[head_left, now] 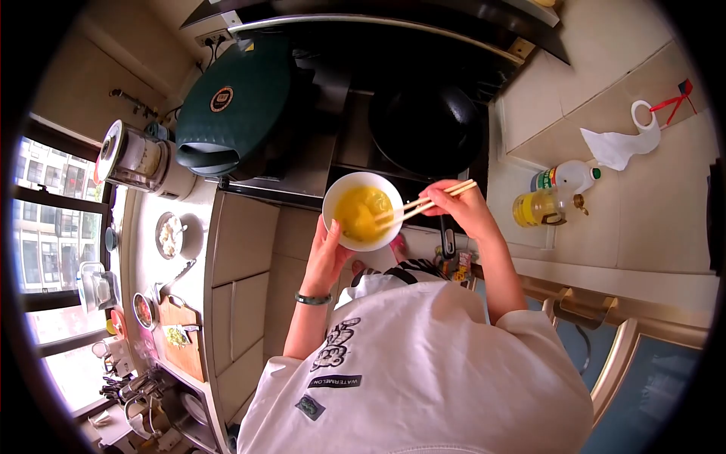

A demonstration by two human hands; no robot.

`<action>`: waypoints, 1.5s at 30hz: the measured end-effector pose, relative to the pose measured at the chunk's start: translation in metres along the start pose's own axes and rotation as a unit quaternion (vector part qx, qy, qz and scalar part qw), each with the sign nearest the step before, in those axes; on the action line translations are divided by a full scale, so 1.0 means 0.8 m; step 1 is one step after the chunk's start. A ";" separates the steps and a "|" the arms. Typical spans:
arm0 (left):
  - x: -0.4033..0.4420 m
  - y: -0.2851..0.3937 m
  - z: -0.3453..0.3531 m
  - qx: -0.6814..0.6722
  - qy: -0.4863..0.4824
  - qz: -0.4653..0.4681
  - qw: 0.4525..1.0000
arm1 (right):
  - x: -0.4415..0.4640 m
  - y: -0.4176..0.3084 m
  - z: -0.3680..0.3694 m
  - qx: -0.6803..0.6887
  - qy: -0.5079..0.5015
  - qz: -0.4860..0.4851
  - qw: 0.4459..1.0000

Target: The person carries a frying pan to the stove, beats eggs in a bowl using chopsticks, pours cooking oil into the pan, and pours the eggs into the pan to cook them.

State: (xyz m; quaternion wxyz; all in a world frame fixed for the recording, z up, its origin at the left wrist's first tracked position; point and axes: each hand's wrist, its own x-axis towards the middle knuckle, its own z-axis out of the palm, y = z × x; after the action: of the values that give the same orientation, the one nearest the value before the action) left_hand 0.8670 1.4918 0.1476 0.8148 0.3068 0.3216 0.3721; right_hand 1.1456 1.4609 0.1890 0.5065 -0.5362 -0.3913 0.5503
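A white bowl (pixel 330 206) of yellow beaten egg (pixel 361 212) is held up in front of my body. My left hand (pixel 324 257) grips it from the near left side, thumb over the rim. In my right hand (pixel 461 208) is a pair of pale chopsticks (pixel 412 210), their tips dipped in the egg. Beyond the bowl, a black wok (pixel 427 129) sits on the stove, with its handle (pixel 448 238) pointing toward me below my right hand.
A dark green electric griddle (pixel 238 106) stands left of the wok, near a blender (pixel 140 160). The left counter holds a bowl of white pieces (pixel 170 234) and a cutting board (pixel 190 356) with chopped greens. Oil bottles (pixel 538 208) stand on the right.
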 end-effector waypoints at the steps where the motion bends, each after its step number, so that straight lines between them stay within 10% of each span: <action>1: 0.000 -0.001 0.001 0.016 0.013 -0.003 1.000 | -0.003 -0.004 0.000 0.003 -0.015 0.017 1.000; 3: 0.000 -0.002 0.005 0.013 0.010 -0.004 1.000 | -0.001 0.009 0.003 0.033 0.096 -0.052 0.993; 13: 0.004 -0.022 -0.006 0.040 0.019 -0.036 0.998 | -0.037 0.025 0.003 0.039 -0.034 0.027 0.998; 21: 0.007 -0.022 -0.009 0.054 0.012 -0.042 0.998 | -0.039 0.033 0.002 0.072 0.126 -0.029 0.989; 25: 0.008 -0.025 -0.010 0.043 0.006 -0.035 0.998 | -0.045 0.029 0.000 0.036 -0.007 0.012 0.999; 27: 0.008 -0.023 -0.008 0.049 0.001 -0.030 0.998 | -0.040 0.031 0.000 0.076 0.104 -0.028 0.991; 31: 0.007 -0.025 -0.010 0.051 0.007 -0.034 0.998 | -0.042 0.025 -0.001 0.039 -0.006 0.033 0.999; 45: 0.006 -0.017 -0.008 0.058 0.003 -0.017 0.998 | -0.030 0.029 0.004 0.129 0.099 -0.010 0.987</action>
State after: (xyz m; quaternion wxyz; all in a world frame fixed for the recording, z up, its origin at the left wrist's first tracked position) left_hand 0.8707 1.4899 0.1321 0.8008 0.3470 0.3507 0.3397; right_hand 1.1371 1.4334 0.1715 0.6131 -0.5144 -0.2704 0.5352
